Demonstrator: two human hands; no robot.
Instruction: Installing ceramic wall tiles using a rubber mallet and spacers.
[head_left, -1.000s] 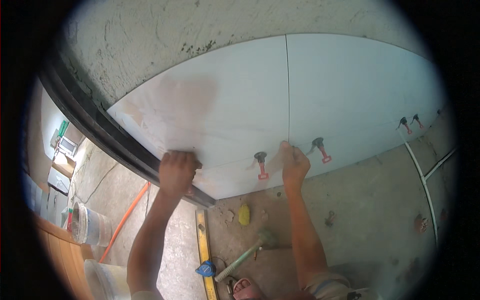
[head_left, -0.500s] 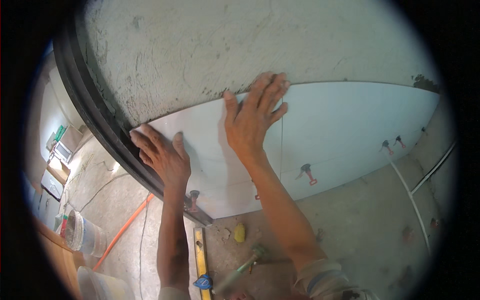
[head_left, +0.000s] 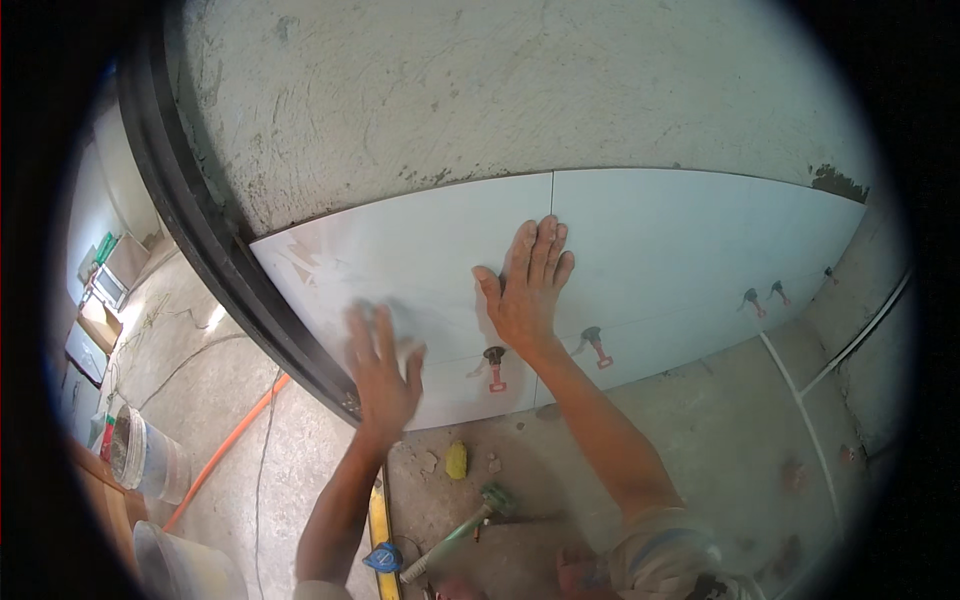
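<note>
A: How do the hands sit?

B: The right hand (head_left: 530, 290) lies flat on the pale wall tile (head_left: 400, 270), fingers together and pointing up, thumb spread left, the forearm rising from the lower right. It grips nothing, only presses.

A: And the other?

B: The left hand (head_left: 380, 370) is blurred, fingers spread, palm toward the same tile lower down; I cannot tell whether it touches. It holds nothing.

A: Where is the tile?

B: On the wall beside the black frame (head_left: 200, 240), its right edge meeting a second tile (head_left: 700, 240) just by the right fingertips. A red levelling clip (head_left: 494, 366) sits between the hands.
</note>
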